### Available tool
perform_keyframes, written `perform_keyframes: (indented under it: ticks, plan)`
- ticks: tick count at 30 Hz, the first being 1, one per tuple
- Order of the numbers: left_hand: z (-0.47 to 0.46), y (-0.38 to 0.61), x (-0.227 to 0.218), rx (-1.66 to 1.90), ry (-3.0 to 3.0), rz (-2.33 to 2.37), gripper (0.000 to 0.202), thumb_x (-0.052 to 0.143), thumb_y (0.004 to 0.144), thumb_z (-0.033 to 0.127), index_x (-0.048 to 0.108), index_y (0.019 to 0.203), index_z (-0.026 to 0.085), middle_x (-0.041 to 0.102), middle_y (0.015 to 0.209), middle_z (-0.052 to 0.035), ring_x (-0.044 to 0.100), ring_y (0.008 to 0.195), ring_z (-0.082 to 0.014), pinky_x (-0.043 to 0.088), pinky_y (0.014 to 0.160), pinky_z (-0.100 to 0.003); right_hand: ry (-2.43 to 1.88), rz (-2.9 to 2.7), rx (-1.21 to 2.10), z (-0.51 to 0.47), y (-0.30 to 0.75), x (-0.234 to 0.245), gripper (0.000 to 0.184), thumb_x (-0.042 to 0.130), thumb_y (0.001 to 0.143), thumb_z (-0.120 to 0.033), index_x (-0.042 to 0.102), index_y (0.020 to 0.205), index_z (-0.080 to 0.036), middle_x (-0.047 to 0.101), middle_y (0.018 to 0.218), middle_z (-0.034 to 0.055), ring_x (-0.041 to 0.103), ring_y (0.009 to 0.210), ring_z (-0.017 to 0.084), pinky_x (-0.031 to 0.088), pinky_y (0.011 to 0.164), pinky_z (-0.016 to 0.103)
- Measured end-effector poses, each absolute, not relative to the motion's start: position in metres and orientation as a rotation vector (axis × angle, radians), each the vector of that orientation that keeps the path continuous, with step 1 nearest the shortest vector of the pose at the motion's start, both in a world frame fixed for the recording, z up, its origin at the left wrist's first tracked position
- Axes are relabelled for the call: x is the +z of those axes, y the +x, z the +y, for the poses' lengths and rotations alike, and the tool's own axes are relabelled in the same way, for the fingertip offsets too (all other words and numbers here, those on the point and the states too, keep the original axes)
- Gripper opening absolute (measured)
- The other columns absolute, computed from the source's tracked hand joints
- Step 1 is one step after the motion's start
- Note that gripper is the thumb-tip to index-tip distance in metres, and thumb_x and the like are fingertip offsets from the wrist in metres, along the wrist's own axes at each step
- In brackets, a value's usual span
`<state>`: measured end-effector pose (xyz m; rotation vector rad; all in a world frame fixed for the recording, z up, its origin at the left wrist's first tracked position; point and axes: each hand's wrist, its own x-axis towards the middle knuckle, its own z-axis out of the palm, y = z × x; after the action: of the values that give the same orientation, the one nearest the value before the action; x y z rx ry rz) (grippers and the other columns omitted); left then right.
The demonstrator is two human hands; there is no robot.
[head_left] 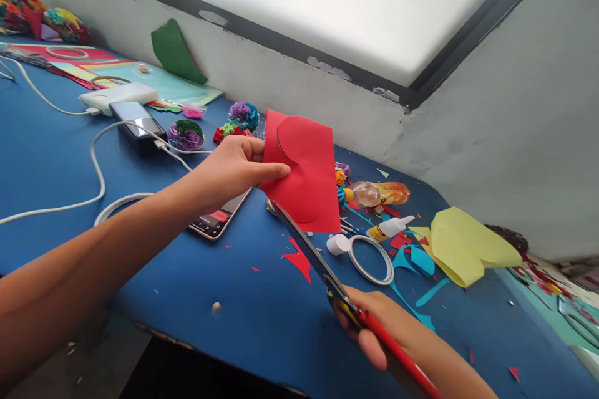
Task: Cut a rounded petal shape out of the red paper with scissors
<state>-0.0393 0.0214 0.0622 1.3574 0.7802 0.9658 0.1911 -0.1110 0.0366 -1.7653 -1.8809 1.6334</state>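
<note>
My left hand (pixel 234 165) pinches the left edge of a red paper sheet (pixel 306 181) and holds it up above the blue table (pixel 262 312). A curved line is drawn on the sheet. My right hand (pixel 384 333) grips red-handled scissors (pixel 322 265). Their blades point up and left and meet the sheet's lower left edge. A red paper scrap (pixel 299 260) lies on the table just under the blades.
A phone (pixel 216 217) lies under my left hand. Tape ring (pixel 370 259), glue bottle (pixel 388 227), yellow paper (pixel 463 246) and teal scraps lie to the right. Paper flowers (pixel 187 135), a power bank (pixel 138 120), white cables and coloured sheets sit at the back left. The table's front edge is near.
</note>
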Motion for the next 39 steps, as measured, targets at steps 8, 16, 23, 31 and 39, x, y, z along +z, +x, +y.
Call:
perform_keyframes:
  ticks: [8,16,23,31,39]
  plan:
    - [0.021,-0.040,0.062,0.988,1.350,0.784,0.018,0.071,0.072,0.015,0.075,0.090,0.018,0.077,0.080,-0.0010,0.072,0.078,-0.0156,0.058,0.071,-0.022,-1.715,-1.981,1.505,-0.115,0.194,0.032,0.063,0.036,0.075,-0.083,0.044,0.076,-0.020,0.055,0.062,-0.0008,0.041,0.057,0.013,0.033,0.053,0.025]
    - [0.016,-0.038,0.063,1.018,1.308,0.807,0.021,0.075,0.068,0.019,0.075,0.089,0.019,0.077,0.082,-0.0022,0.072,0.081,-0.0196,0.059,0.077,-0.028,-1.781,-1.925,1.536,-0.116,0.193,0.032,0.068,0.022,0.075,-0.086,0.044,0.078,-0.021,0.056,0.066,0.0001,0.043,0.058,0.014,0.035,0.053,0.025]
    - [0.016,-0.038,0.062,1.053,1.311,0.772,0.018,0.074,0.070,0.018,0.075,0.088,0.018,0.076,0.082,-0.0019,0.072,0.080,-0.0181,0.059,0.077,-0.027,-1.738,-1.856,1.588,-0.115,0.194,0.027,0.057,0.028,0.083,-0.076,0.041,0.074,-0.021,0.056,0.063,-0.0007,0.043,0.057,0.014,0.036,0.055,0.025]
    - [0.016,-0.037,0.061,1.093,1.295,0.766,0.016,0.074,0.070,0.017,0.074,0.086,0.018,0.076,0.082,-0.0009,0.072,0.080,-0.0167,0.058,0.076,-0.025,-1.726,-1.891,1.560,-0.115,0.196,0.028,0.050,0.036,0.084,-0.071,0.039,0.074,-0.022,0.055,0.058,-0.0018,0.043,0.056,0.014,0.033,0.055,0.026]
    - [0.012,-0.038,0.064,0.958,1.356,0.766,0.012,0.073,0.071,0.018,0.074,0.083,0.018,0.077,0.084,-0.0020,0.073,0.077,-0.0180,0.059,0.068,-0.023,-1.766,-1.885,1.552,-0.115,0.188,0.039,0.059,0.027,0.082,-0.079,0.040,0.074,-0.022,0.052,0.061,-0.0010,0.041,0.057,0.014,0.035,0.054,0.025]
